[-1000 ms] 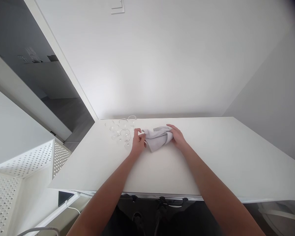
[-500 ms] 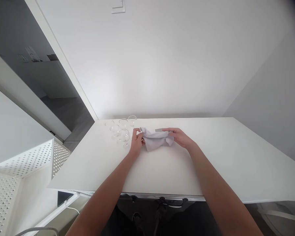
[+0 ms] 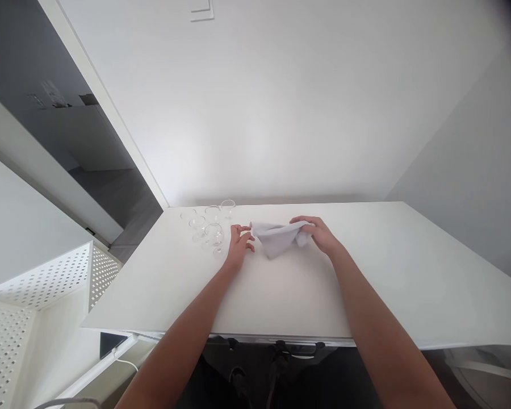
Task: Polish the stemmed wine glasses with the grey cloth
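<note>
A pale grey-lilac cloth [image 3: 276, 238] hangs in loose folds just above the white table. My right hand [image 3: 321, 234] grips its right end, with the fingers behind the fabric and the thumb in front. On the other side, my left hand [image 3: 239, 244] has its fingers apart, and its fingertips lie close to the cloth's left corner; whether they touch it I cannot tell. To the left of that hand stand several clear stemmed glasses, among them a front glass [image 3: 213, 232] and a rear glass [image 3: 227, 208].
The white table [image 3: 281, 301] runs along a white wall [image 3: 255, 113]. A doorway opens at the left onto a dark floor [image 3: 119, 193]. White perforated panels [image 3: 46, 267] stand at the lower left, near a white cable [image 3: 128, 363].
The cloth has shifted right with my right hand. My left hand's fingers have come off the cloth and spread. A grey edge seen behind the cloth no longer shows. The glasses stay put.
</note>
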`<state>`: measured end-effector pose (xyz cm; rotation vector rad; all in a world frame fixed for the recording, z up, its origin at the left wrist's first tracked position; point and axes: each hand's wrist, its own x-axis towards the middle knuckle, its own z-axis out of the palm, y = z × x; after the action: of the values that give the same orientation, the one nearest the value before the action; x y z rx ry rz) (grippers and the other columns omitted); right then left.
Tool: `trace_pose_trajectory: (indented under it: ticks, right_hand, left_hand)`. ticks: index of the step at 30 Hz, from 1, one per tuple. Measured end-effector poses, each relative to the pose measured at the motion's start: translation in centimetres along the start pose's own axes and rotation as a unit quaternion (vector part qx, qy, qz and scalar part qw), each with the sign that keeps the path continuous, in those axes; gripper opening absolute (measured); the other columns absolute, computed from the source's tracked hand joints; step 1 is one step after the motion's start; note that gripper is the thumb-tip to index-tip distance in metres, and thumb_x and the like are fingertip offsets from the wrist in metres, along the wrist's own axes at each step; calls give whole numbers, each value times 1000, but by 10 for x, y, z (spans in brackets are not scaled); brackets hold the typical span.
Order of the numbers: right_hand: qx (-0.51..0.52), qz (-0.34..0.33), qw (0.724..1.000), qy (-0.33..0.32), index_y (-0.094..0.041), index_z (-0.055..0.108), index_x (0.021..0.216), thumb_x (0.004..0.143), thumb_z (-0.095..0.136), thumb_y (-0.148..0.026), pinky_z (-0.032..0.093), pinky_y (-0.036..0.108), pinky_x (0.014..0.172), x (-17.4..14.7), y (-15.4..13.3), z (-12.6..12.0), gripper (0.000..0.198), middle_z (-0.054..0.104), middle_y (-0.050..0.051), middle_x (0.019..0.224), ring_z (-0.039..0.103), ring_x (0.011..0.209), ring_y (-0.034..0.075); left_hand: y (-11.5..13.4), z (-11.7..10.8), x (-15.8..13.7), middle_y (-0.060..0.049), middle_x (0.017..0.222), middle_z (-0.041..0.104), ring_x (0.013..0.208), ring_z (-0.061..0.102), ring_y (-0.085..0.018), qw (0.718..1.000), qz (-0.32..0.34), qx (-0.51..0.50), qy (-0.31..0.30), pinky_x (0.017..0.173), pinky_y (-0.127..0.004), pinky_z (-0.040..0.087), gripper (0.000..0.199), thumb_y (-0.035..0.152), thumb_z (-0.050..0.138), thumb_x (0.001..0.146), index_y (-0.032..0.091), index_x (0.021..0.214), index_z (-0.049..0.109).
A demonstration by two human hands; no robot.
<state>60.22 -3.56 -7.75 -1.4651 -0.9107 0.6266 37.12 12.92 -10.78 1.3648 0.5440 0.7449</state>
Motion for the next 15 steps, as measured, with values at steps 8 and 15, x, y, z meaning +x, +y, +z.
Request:
trace_pose_trajectory:
  ticks: [8, 15]
  right_hand:
    - [53, 130, 986, -95, -24, 60, 80, 76, 73, -39, 34, 24, 54, -10, -15, 32, 20, 56, -3, 71, 48, 65, 14]
    - [155, 254, 944, -142, -21, 67, 74, 69, 82, -37, 47, 32, 60, -5, 14, 24, 22, 66, 3, 70, 61, 68, 21]
  left_hand:
    - [4, 9, -12, -9, 131, 61, 111, 62, -22, 965, 75, 134, -210, 96, -39, 46, 57, 20, 71, 78, 28, 130, 48]
    - [2, 8, -15, -4, 86, 59, 72, 50, -15, 943, 173, 233, -159, 66, -30, 40, 20, 22, 48, 92, 23, 89, 67]
